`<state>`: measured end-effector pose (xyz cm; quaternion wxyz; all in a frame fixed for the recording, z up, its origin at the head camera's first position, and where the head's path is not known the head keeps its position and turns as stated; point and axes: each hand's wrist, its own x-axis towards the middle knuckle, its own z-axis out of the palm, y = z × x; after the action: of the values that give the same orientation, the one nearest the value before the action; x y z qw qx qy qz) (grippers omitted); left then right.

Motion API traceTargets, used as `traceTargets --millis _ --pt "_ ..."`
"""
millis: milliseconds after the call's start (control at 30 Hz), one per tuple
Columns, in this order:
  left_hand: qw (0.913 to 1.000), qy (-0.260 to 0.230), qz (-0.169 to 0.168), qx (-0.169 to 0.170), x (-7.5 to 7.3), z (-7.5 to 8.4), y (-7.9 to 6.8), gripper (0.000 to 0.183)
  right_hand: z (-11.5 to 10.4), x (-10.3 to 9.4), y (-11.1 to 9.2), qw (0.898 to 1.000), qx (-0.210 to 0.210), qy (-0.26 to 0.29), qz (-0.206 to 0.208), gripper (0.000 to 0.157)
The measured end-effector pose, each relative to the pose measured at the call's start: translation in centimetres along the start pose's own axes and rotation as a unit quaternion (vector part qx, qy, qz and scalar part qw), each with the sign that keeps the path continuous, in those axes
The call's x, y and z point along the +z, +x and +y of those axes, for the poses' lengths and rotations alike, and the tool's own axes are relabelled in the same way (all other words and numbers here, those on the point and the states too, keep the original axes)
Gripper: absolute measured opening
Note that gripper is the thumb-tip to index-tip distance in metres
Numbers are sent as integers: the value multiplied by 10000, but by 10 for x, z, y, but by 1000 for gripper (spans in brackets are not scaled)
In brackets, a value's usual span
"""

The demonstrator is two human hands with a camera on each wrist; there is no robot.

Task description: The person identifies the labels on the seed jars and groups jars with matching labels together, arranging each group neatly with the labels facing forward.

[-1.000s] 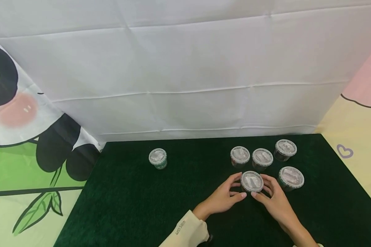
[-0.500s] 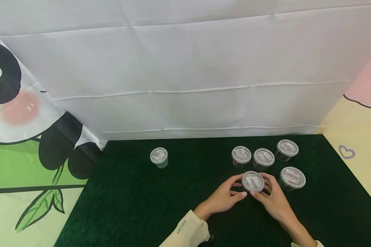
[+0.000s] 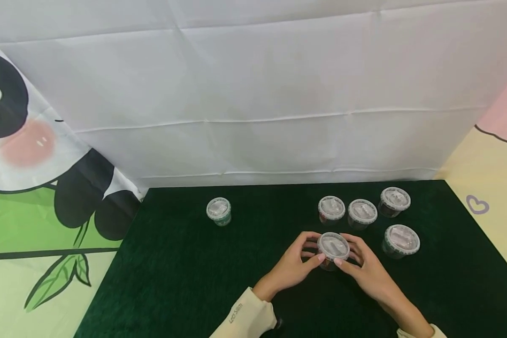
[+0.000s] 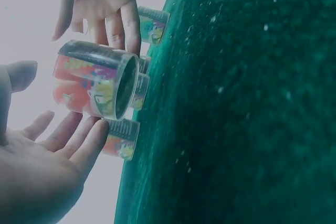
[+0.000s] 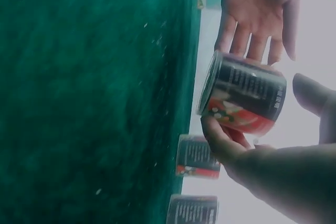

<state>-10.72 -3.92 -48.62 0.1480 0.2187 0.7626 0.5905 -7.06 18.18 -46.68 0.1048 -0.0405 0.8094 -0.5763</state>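
Observation:
Between my two hands is a round plastic tub (image 3: 334, 246) with a clear lid. Its side carries a printed label in red, yellow and black, and the wrist views show its bottom clear of the green cloth. My left hand (image 3: 288, 268) holds it from the left, fingers along its side and thumb near the front of the lid. From the right, my right hand (image 3: 366, 271) grips the same tub (image 5: 247, 95), fingertips close to its base. Just behind the hands stand two similar lidded tubs, a left one (image 3: 331, 209) and a right one (image 3: 362, 213).
Two more lidded tubs stand to the right, one at the back (image 3: 395, 201) and one nearer (image 3: 401, 240). A lone tub (image 3: 218, 210) stands far left. Green cloth (image 3: 173, 272) covers the table; a white sheet (image 3: 253, 94) hangs behind it.
Both hands have moved left with the tub, away from the tub at the right, and more of its side shows under the lid. The other tubs keep their places.

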Motion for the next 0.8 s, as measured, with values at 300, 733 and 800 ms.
traceTargets --millis 300,733,800 --pt "9999 -116 -22 26 -22 -3 -7 53 -14 10 8 9976 -218 346 -562 64" --pt "9990 -295 -116 -316 -46 -1 -21 58 -27 29 21 9938 -78 569 -948 61" --pt "9989 -372 -36 -271 -48 0 -23 58 -29 32 22 9940 -52 586 -926 62"
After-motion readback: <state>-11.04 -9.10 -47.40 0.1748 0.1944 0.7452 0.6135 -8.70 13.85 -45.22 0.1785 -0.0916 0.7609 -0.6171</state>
